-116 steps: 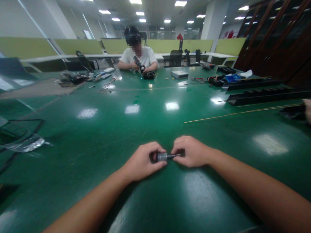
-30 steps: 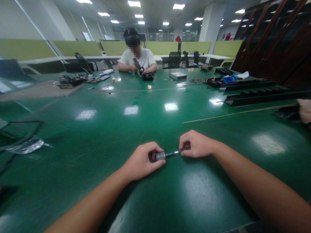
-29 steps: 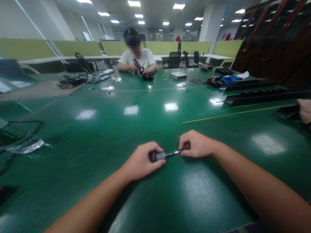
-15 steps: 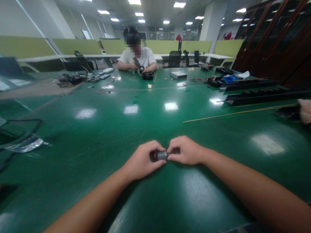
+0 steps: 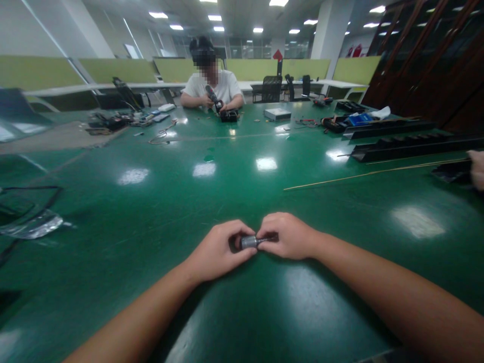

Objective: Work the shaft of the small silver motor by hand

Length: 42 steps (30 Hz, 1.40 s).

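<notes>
Low in the head view, just over the green table [image 5: 159,201], my left hand [image 5: 221,250] is closed round a small grey metal cylinder [image 5: 248,242]. It lies on its side between thumb and fingers, its left end in the shadow of the palm. A thin dark shaft [image 5: 261,241] runs from its right end towards my right hand [image 5: 285,235]. The right thumb and forefinger are pinched on this shaft, close beside the cylinder. The fingertips of the two hands almost meet. Exactly what kind of part this is, I cannot make out.
Across the table a person [image 5: 212,91] handles a dark tool. Another person's hand [image 5: 477,169] is at the right edge, by black channels [image 5: 416,147] and thin yellowish rods [image 5: 340,180]. A clear plastic bag [image 5: 34,224] lies left, a grey box [image 5: 277,114] far back.
The cylinder and my left fingers have shifted slightly left. A little more of the thin shaft shows by my right fingertips. Both hands keep their grip.
</notes>
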{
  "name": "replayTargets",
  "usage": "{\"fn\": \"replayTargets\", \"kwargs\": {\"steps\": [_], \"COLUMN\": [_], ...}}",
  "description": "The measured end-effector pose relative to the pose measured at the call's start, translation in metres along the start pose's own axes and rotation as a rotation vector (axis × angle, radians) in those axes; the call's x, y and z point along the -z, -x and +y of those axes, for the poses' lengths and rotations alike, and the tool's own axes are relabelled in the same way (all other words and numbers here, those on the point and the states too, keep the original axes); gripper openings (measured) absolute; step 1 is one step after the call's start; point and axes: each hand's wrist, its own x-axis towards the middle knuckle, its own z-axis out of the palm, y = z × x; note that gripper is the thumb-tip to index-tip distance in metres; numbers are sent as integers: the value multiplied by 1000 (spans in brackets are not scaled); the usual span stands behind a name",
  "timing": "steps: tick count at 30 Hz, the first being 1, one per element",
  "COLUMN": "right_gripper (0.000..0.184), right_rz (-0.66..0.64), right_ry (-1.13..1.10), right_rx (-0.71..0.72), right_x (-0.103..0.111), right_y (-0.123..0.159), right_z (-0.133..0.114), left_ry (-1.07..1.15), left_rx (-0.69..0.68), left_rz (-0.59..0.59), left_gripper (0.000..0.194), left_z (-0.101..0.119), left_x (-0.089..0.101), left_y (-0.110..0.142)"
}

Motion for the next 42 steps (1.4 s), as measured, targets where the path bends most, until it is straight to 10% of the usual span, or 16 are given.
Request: {"fn": "replayTargets", "kwargs": {"steps": [42], "right_gripper": [8], "right_rz": [-95], "right_ry": [-9], "right_rx": [-109], "right_x": [24], "right_y": [8], "right_z": [4], "left_ry": [2], "left_rx": [20], "left_rz": [-9], "left_gripper": [19], "left_z": [3], "left_x": [2], "left_y": [1]}}
